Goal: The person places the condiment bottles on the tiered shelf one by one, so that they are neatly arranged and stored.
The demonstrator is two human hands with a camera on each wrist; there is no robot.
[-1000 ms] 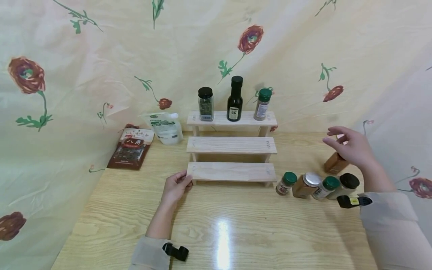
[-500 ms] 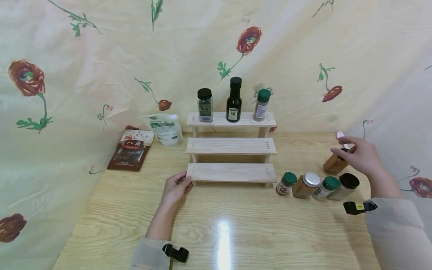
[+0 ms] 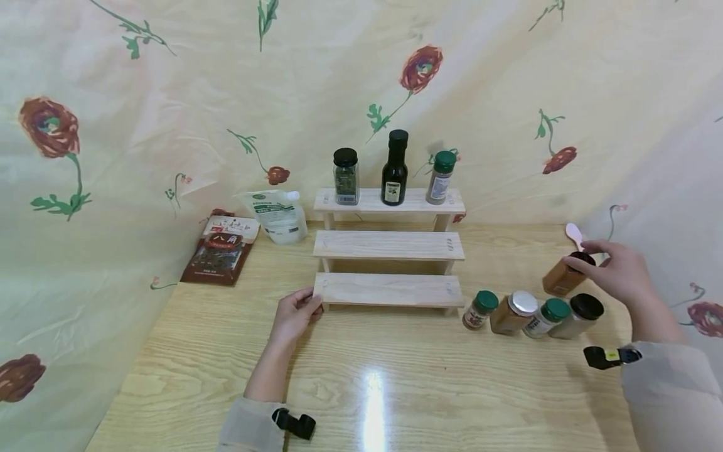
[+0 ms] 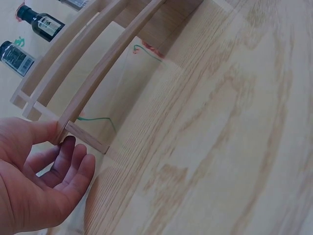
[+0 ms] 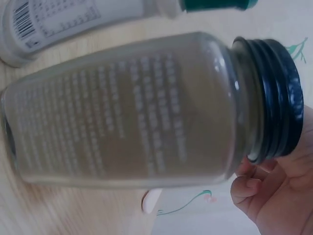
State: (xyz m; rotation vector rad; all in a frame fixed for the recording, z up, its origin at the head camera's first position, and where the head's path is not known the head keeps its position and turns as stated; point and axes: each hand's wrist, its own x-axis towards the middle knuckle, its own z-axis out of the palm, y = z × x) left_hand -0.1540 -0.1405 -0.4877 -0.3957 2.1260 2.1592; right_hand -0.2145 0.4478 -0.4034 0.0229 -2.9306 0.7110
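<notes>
Fingers of the right hand curled partway, set around the dark cap of a brown jar, thumb on the near side, gap between tips filled by the cap; firmness of hold hard to tell. Fingers of the left hand bent beneath the left front corner of a wooden rack, thumb over the edge, corner pinched between.

Across the back and sides, a cream sheet printed with red flowers. Below, a pale wood-grain table with a bright streak of light toward the front. At mid-table, the rack, with three stepped shelves, highest at the back. Left of it, a brown packet; between packet and rack, a white pouch with green print. On the top shelf, a slim dark bottle, upright between a black-capped herb jar and a green-capped jar. Right of the rack, on the table, the brown jar, just behind a row of four: a black-lidded jar, a silver-lidded jar, two small green-lidded jars. Lines of white print on the black-lidded one, close up in the right wrist view. Just behind the brown jar, a pale spoon.
</notes>
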